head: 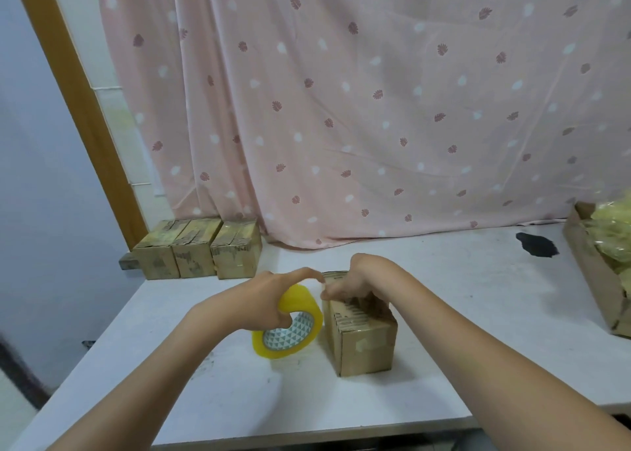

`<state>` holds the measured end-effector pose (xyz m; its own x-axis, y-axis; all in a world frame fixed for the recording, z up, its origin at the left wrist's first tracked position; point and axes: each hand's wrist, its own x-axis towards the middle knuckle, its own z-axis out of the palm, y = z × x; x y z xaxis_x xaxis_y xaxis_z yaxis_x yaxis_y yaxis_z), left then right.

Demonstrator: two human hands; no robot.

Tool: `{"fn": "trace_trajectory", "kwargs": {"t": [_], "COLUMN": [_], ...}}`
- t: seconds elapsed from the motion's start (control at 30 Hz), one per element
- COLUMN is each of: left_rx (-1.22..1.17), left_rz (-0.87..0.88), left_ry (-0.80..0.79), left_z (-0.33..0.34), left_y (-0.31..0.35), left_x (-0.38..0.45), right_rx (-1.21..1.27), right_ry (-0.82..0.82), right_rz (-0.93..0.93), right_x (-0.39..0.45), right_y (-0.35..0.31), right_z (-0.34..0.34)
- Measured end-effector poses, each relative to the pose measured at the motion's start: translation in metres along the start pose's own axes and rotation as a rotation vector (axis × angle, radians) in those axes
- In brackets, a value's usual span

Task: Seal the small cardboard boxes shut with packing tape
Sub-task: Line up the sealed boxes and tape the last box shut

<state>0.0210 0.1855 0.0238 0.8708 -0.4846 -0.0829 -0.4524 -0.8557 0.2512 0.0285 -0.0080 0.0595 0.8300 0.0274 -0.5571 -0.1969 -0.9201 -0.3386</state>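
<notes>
near the bench's front edge the left hand [269,300] grips the yellow tape roll [290,327], thumb through its core. just beside it the right hand [348,285] presses curled fingers on the small box [362,334], holding its top. this box seems half taped; three taped boxes [198,249] wait at the far left corner.

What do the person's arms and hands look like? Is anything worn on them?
Both forearms are bare from where they enter the picture, with no sleeves in sight. The left hand and right hand wear no gloves, and no watch, bracelet or ring shows on the parts in view. The nails are too blurred to judge.
</notes>
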Motion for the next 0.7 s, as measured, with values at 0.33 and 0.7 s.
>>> {"fn": "trace_trajectory", "kwargs": {"t": [0.33,0.7], "left_rx": [-0.04,0.042], "left_rz": [-0.009,0.024], "left_ry": [0.035,0.0], "left_z": [-0.001,-0.007], "left_y": [-0.008,-0.006], "left_x": [0.0,-0.001], "right_rx": [0.273,0.493], "right_ry": [-0.007,0.055], "right_rz": [-0.008,-0.037], "right_x": [0.011,0.013], "right_y": [0.021,0.034], "right_z": [0.005,0.003]}}
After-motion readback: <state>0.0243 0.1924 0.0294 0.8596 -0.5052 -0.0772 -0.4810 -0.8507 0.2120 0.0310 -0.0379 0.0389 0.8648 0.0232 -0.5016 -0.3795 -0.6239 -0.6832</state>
